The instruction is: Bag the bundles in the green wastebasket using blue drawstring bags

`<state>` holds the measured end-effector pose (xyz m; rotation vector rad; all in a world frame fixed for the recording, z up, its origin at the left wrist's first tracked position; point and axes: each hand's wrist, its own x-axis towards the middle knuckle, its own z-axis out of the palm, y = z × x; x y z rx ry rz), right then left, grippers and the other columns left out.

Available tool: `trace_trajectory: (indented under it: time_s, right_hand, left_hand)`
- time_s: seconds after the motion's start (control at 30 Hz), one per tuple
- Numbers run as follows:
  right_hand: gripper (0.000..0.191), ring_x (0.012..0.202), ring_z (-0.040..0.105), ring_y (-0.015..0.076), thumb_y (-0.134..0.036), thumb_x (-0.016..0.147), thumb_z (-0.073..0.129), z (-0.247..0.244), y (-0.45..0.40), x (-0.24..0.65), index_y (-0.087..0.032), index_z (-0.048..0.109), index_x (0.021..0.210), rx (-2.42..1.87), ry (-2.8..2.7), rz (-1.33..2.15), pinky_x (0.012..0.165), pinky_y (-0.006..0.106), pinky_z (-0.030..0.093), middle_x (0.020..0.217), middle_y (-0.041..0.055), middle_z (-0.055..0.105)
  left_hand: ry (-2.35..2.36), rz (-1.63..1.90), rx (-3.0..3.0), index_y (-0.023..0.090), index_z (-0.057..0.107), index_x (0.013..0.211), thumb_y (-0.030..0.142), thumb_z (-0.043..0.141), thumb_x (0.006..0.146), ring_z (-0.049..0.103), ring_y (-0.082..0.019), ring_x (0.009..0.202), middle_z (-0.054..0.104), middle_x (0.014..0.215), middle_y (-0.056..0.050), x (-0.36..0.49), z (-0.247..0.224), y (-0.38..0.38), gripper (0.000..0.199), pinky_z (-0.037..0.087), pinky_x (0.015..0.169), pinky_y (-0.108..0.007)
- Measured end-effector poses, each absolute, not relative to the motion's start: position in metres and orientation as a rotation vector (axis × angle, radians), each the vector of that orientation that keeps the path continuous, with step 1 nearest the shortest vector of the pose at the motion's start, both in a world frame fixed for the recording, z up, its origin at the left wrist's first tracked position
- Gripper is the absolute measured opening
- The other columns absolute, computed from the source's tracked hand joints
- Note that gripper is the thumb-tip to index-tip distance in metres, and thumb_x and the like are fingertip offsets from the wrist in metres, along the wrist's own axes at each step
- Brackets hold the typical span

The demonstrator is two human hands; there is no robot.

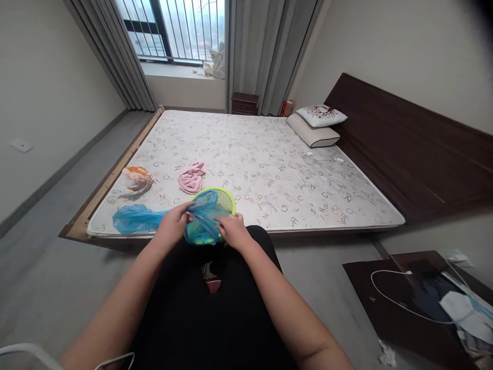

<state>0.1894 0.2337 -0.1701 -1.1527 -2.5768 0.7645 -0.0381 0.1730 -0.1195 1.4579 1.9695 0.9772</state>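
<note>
A lime-green round mesh basket (225,200) sat tilted at the near edge of the mattress, its rim showing at upper right, with a blue plastic bag (204,222) drawn over and into it. I could not tell whether the basket touched the mattress or was only held above it.

Left hand (173,224): clenched on the bag's gathered upper part. Right hand (233,230): closed on the bag at the basket's near side, fingers pointing toward the left hand.

A second blue plastic bag (134,218) lay crumpled on the mattress (269,180) beside the left wrist; any join to the first bag was hidden. Farther out lay a pink cloth (191,177) and a white-and-orange plastic bag (134,181).

A white cable (319,158) lay near a beige pillow (313,131), with a white printed pillow (321,115) propped on it, both against a dark headboard (404,139). A small wooden cabinet (244,104) stood under the curtained, barred window (173,31). Lower right, a dark board (396,303) carried another white cable (400,303).
</note>
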Motion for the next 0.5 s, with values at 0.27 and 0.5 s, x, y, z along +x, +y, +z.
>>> trace_trajectory:
  time_s: [0.27,0.5]
  right_hand:
    - [0.060,0.149,0.038,0.0386,-0.044,0.094,0.073,-0.192,0.237,0.187,-0.029,0.055,0.150,-1.395,-2.499,0.661,0.123,0.075,0.000,0.155,0.0160,0.054]
    - [0.076,0.145,0.047,0.0314,-0.028,0.089,0.077,-0.193,0.253,0.153,-0.029,0.044,0.157,-1.130,-2.646,0.676,0.121,0.053,0.028,0.155,0.0145,0.053]
  left_hand:
    - [1.980,1.223,1.391,0.019,0.068,0.133,0.040,0.056,0.095,0.075,-0.024,0.088,0.077,0.095,-0.007,-0.066,-0.101,0.162,0.045,0.059,0.083,-0.037]
    - [1.833,1.063,1.633,0.021,0.071,0.127,0.046,0.053,0.097,0.074,-0.026,0.091,0.078,0.094,-0.007,-0.043,-0.086,0.151,0.042,0.057,0.093,-0.041]
